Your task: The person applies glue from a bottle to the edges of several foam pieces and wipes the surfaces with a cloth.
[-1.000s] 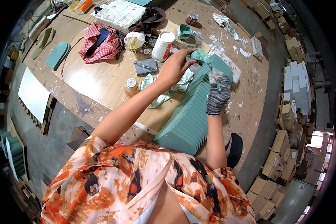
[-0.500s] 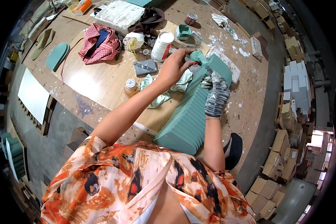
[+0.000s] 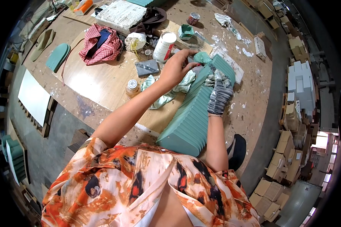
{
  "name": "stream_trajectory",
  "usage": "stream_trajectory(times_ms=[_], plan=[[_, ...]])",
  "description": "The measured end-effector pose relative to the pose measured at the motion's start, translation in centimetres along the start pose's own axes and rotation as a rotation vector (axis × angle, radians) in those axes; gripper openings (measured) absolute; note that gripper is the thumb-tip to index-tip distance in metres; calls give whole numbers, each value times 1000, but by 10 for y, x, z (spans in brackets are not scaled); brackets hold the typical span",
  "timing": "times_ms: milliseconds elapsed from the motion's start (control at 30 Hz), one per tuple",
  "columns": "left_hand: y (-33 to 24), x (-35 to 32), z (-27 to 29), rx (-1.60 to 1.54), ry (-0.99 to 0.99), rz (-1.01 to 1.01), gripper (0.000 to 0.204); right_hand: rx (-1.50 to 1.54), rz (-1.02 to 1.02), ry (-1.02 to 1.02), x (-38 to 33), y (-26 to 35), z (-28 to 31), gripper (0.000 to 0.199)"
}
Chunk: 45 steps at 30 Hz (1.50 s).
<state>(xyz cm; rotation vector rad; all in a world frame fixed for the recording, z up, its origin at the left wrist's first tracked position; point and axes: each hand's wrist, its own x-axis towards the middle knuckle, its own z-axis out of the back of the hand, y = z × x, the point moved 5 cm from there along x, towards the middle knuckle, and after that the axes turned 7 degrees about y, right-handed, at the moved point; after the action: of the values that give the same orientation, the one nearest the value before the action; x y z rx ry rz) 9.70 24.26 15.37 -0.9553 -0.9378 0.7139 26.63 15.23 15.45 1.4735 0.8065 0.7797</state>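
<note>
Two hands are busy at a long stack of green ribbed pieces (image 3: 193,117) lying on the wooden workbench (image 3: 91,81), its near end at the person's chest, its far end out by the paint-spattered edge. Over to the left lie a green sole shape (image 3: 57,56) and a red checked cloth (image 3: 100,45). Further in stand a small capped bottle (image 3: 132,87) and a white can (image 3: 165,46). The bare left hand (image 3: 175,70) has its fingers curled, pinching a crumpled green rag (image 3: 202,57) at the stack's far end. The gloved right hand (image 3: 219,92) is closed over the stack's top edge.
</note>
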Motion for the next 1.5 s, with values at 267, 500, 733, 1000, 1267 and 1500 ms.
stream_trajectory(times_ms=[267, 500, 733, 1000, 1267, 1500], plan=[[14, 3, 0, 6, -45, 7, 37, -49, -20, 19, -3, 3, -12, 15], [16, 7, 4, -51, -87, 25, 35, 38, -15, 8, -8, 0, 8, 14], [11, 2, 0, -24, -38, 11, 39, 33, -16, 40, -3, 6, -10, 14], [10, 2, -1, 7, -1, 9, 40, -91, 15, -47, -1, 16, -16, 14], [6, 2, 1, 63, -4, -5, 42, -406, 558, 39, -13, 17, -5, 8], [6, 3, -1, 52, 22, -53, 43, -641, 600, 92, -6, 8, -8, 13]])
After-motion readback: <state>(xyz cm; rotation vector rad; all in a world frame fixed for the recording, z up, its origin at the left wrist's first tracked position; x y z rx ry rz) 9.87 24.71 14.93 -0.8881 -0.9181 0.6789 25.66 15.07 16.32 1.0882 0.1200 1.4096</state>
